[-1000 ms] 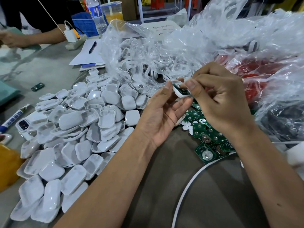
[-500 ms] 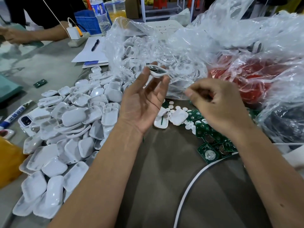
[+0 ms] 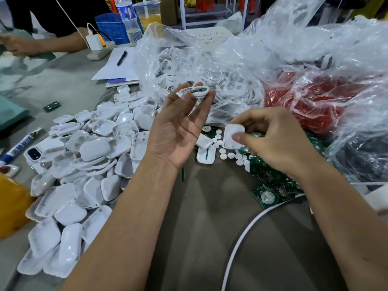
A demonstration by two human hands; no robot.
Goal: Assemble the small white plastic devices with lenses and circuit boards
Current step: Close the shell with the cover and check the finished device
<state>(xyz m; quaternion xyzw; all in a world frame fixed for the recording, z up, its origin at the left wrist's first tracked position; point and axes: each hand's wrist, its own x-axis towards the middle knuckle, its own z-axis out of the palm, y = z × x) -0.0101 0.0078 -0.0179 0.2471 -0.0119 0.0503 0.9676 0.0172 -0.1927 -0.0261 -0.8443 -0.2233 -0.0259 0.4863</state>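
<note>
My left hand (image 3: 180, 129) is raised palm up and pinches a small white device half (image 3: 196, 91) with a dark board inside, held at its fingertips. My right hand (image 3: 273, 139) grips a white plastic cover (image 3: 233, 135) just above the table. Below it lie green circuit boards (image 3: 266, 196), small white round lenses (image 3: 223, 156) and two more white shells (image 3: 205, 156). A big heap of white covers (image 3: 84, 164) spreads over the left of the table.
Clear plastic bags (image 3: 231, 66) of white parts, and a red-filled bag (image 3: 304, 101), crowd the back and right. A white cable (image 3: 241, 234) curves across the front. A phone (image 3: 33, 153), a marker (image 3: 16, 148), papers with a pen (image 3: 121, 57) and another person's arm (image 3: 42, 44) lie to the left.
The hands have separated. My left hand lifted the device half up and away to the left; my right hand dropped to the table and picked up a white cover.
</note>
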